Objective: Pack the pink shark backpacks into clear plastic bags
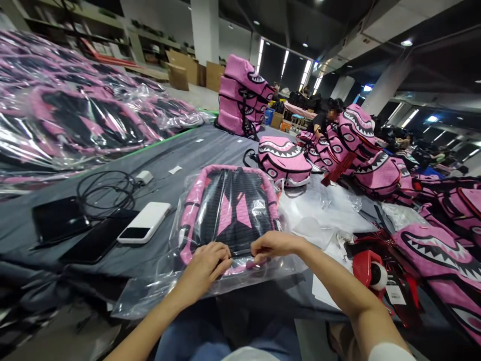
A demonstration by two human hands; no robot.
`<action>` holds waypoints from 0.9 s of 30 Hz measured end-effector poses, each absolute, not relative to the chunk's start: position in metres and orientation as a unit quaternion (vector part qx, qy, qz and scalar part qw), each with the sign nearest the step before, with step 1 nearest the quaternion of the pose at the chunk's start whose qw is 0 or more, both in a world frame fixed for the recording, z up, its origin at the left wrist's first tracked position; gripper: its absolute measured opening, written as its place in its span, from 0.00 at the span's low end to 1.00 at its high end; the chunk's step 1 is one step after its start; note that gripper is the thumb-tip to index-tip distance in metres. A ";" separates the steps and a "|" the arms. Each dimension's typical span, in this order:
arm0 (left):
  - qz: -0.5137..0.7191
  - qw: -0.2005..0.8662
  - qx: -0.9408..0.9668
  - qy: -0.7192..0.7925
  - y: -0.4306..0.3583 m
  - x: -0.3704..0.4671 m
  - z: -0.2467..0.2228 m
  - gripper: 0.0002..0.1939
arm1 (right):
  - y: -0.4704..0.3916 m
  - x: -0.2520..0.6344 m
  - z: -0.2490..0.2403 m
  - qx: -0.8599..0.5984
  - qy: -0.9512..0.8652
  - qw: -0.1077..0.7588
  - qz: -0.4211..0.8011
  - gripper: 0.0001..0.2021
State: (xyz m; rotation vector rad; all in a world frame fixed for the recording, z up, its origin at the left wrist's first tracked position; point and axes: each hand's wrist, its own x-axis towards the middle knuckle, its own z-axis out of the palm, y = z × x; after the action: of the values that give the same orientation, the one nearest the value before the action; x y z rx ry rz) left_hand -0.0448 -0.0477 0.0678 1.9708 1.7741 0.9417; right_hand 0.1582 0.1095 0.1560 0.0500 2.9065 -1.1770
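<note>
A pink and black backpack (246,213) lies flat in front of me, its black back panel up, inside a clear plastic bag (150,288). The bag's loose end spreads over the table edge nearest me. Fingers curled, my left hand (210,263) grips the plastic at the backpack's near edge. A short gap to the right, my right hand (276,245) is closed on the plastic at the same edge, its fingertips bent downward. The fingertips of both hands are partly hidden.
Left on the grey table (180,145) lie a white power bank (145,223), dark phones and a black cable (107,190). Bagged backpacks (93,120) fill the far left. Unbagged shark-mouth backpacks (285,158), plastic bags (323,205) and a red tape dispenser (366,268) are right. A person works behind.
</note>
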 end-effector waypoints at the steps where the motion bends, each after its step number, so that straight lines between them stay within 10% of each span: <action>1: 0.332 0.164 0.690 0.621 -0.048 -0.045 0.067 0.16 | 0.118 0.148 0.148 0.007 0.939 0.023 -0.342 0.22; 12: 0.338 0.175 0.683 0.623 -0.048 -0.046 0.061 0.18 | 0.107 0.191 0.105 0.203 0.963 -0.147 -0.103 0.05; 18: 0.318 0.149 0.710 0.610 -0.049 -0.049 0.064 0.17 | 0.055 0.213 0.076 0.114 0.992 -0.051 -0.006 0.30; 27: 0.310 -0.034 0.698 0.645 -0.097 -0.115 0.034 0.19 | 0.058 0.210 0.064 0.137 0.988 -0.057 -0.032 0.33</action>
State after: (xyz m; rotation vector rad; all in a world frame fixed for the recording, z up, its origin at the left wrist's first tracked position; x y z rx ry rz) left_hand -0.1146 -0.0966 0.0337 2.2399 2.0708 0.9959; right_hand 0.2100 0.0579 0.0644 0.4481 3.2235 -0.1058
